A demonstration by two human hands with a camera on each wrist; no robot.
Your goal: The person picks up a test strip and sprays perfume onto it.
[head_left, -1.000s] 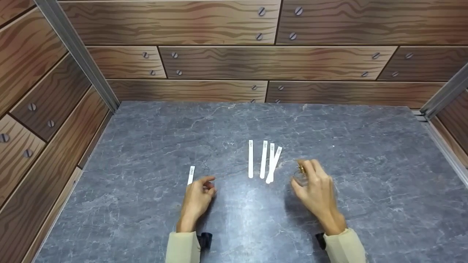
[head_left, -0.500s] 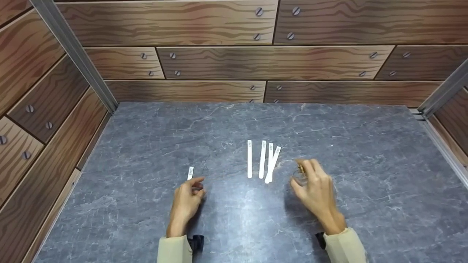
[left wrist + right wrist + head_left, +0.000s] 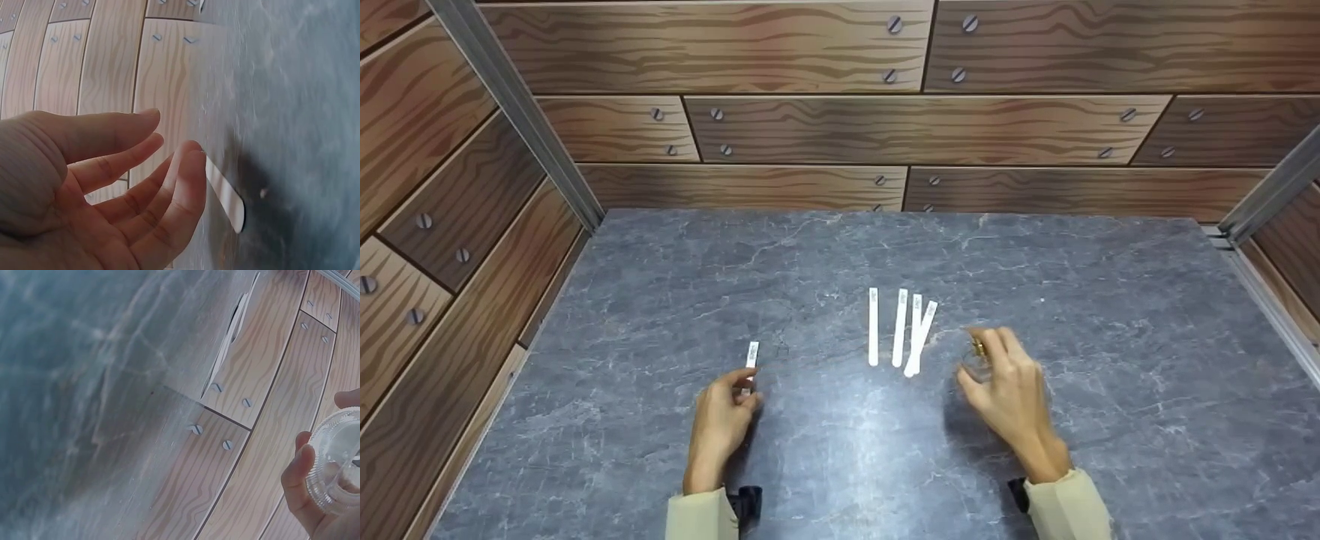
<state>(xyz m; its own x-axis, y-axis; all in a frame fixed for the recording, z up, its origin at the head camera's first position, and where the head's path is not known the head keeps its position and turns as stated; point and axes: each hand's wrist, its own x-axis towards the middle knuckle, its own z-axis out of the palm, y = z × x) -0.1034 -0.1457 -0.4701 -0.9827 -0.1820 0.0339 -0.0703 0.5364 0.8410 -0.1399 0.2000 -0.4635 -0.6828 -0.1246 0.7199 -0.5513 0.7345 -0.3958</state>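
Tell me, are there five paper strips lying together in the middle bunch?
No, the middle bunch has four white paper strips; a fifth strip lies apart by the left hand.

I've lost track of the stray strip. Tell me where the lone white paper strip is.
In the head view the lone white strip lies on the grey tabletop, left of the four grouped strips, at the left hand's fingertips.

Grey marble-patterned tabletop (image 3: 1035, 262): stone look, smooth, faint sheen. Brown wood-grain wall panels (image 3: 810, 127): matt, printed-looking, with metal screw heads. Narrow white paper strips (image 3: 900, 327): flat, matt. Small clear glass bottle (image 3: 339, 461): glossy, transparent, gold metallic collar. Beige cloth sleeves (image 3: 1069, 506): soft, matt.
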